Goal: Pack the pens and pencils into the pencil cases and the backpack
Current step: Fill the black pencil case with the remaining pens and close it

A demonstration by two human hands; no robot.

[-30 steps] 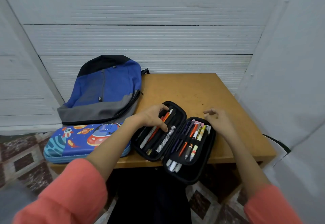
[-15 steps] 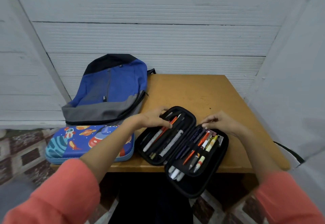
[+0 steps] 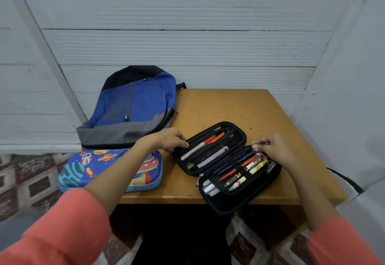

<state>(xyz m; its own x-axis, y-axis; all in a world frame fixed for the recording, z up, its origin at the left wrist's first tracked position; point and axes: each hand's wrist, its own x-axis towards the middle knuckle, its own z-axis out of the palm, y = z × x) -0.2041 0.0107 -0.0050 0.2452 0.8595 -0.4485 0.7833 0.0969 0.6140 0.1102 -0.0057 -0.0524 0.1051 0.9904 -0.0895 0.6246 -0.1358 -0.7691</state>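
A black pencil case (image 3: 224, 203) lies open on the wooden table (image 3: 225, 108), its near half hanging over the front edge. Both halves hold several pens and pencils (image 3: 235, 173) in elastic loops. My left hand (image 3: 166, 139) grips the left rim of the far half. My right hand (image 3: 273, 148) has its fingers curled at the far end of the near half, on the pen tips there. A blue space-print pencil case (image 3: 91, 167) lies shut at the table's left front. A blue, grey and black backpack (image 3: 135, 106) lies flat behind it.
A white ribbed wall stands behind the table and a white panel close on the right. The table's back right part is bare wood. Patterned floor tiles show below the front edge and to the left.
My left hand has slid from the pens in the far half to that half's left rim. My right hand has moved in from the table onto the near half's far end.
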